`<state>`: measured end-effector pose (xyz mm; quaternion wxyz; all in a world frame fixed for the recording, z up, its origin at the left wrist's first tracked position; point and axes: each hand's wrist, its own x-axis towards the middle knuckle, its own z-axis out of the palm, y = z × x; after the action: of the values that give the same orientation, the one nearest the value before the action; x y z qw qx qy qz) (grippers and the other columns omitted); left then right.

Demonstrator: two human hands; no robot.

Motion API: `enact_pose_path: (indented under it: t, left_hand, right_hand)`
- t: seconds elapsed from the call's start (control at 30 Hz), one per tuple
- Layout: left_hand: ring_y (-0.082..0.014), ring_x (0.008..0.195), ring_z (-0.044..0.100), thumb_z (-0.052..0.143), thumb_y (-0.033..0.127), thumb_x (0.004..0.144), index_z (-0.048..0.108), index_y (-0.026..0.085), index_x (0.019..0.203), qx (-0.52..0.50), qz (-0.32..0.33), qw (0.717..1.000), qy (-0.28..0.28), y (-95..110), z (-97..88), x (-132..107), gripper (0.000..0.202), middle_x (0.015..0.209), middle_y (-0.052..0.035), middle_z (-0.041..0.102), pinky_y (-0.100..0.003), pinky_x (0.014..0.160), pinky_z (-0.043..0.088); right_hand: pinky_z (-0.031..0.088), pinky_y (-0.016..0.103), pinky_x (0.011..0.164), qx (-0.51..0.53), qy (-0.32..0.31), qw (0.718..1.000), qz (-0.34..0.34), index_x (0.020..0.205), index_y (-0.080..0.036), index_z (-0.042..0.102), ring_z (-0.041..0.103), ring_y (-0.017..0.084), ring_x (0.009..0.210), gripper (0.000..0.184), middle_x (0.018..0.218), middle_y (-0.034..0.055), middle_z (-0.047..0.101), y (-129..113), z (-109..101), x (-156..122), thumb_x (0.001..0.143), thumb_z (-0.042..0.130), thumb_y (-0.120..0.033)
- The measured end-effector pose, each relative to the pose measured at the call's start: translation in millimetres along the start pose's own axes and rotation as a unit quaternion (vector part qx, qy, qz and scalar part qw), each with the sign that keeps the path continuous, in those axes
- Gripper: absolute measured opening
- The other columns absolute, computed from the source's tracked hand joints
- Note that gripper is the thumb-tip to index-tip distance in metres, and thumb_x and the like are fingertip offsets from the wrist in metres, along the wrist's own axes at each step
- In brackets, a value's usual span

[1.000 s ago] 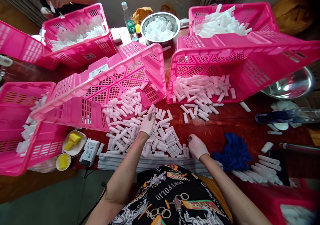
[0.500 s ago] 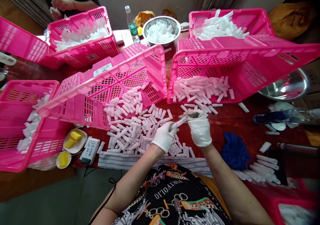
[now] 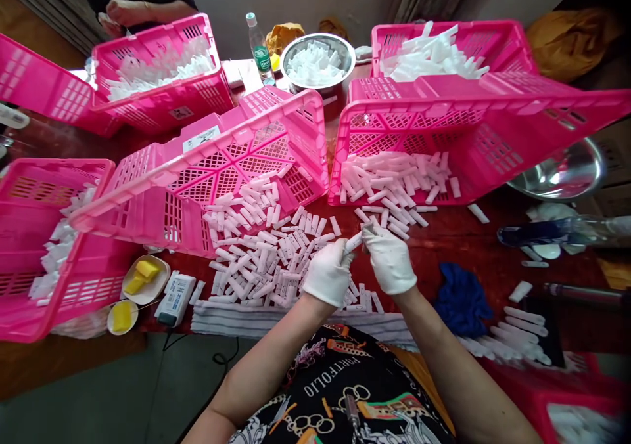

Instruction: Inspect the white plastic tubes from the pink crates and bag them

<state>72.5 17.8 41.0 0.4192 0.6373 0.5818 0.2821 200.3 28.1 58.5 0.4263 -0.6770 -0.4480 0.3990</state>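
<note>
The small white stick (image 3: pixel 353 242) sits just above frame centre, its 2 ends pinched between my left hand (image 3: pixel 328 273) and right hand (image 3: pixel 390 261), both grips closed on it. It looks light, stiff and slick under gloves, so the ends are the place to hold it. The loose pile (image 3: pixel 266 260) lies to its left on the red counter (image 3: pixel 444 237).

The left hand (image 3: pixel 328 273) and right hand (image 3: pixel 390 260) are covered by thin, matt white gloves, and a smooth white plastic piece (image 3: pixel 353 242) is held between them. Glossy latticed pink plastic crates (image 3: pixel 493 122), a shiny metal bowl (image 3: pixel 566 168) and soft blue cloth (image 3: pixel 461 296) are seen on a polished reddish wooden counter (image 3: pixel 444 247).
</note>
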Motion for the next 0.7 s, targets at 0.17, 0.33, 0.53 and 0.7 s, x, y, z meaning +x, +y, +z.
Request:
enact_pose_path:
  t: [0.17,0.33,0.53,0.7]
  left_hand:
    - [-0.0073,0.052,0.045,0.066,0.031,0.072,0.062,0.014,0.086,-0.258,-0.194,0.941,-0.105,8,-0.8,2,0.023,0.067,0.0003,0.058,-0.021,0.049,0.037]
    - [-0.0017,0.045,0.038,0.076,0.05,0.058,0.058,0.011,0.087,-0.451,-0.274,0.806,-0.27,7,-15.3,2,0.051,0.066,0.0008,0.053,-0.016,0.04,0.017]
    - [-0.0032,0.05,0.039,0.074,0.043,0.063,0.062,0.013,0.086,-0.366,-0.233,0.883,-0.18,16,-7.8,-1,0.04,0.066,0.0008,0.053,-0.016,0.043,0.026]
    - [-0.0039,0.048,0.041,0.07,0.045,0.067,0.063,0.013,0.089,-0.376,-0.237,0.867,-0.227,25,-14.2,3,0.039,0.066,0.0003,0.055,-0.016,0.041,0.025]
  right_hand:
    - [0.04,0.025,0.065,0.034,-0.02,0.999,-0.018,0.062,-0.021,0.051,0.046,0.013,0.068,0.036,0.067,-0.0002,0.051,3,-4,-1,0.082,0.054,-0.051]
    - [0.04,0.023,0.064,0.078,-0.055,0.995,0.005,0.066,-0.021,0.05,0.043,0.012,0.067,0.034,0.069,-0.0012,0.048,11,-12,-2,0.078,0.059,-0.052]
    - [0.039,0.022,0.064,0.088,-0.055,0.995,0.0,0.071,-0.021,0.052,0.042,0.011,0.066,0.031,0.07,-0.0021,0.046,16,-18,1,0.08,0.058,-0.049]
    - [0.039,0.023,0.061,0.075,-0.025,0.997,0.0,0.068,-0.021,0.051,0.04,0.01,0.061,0.035,0.065,-0.0024,0.044,-2,-21,-2,0.081,0.056,-0.052]
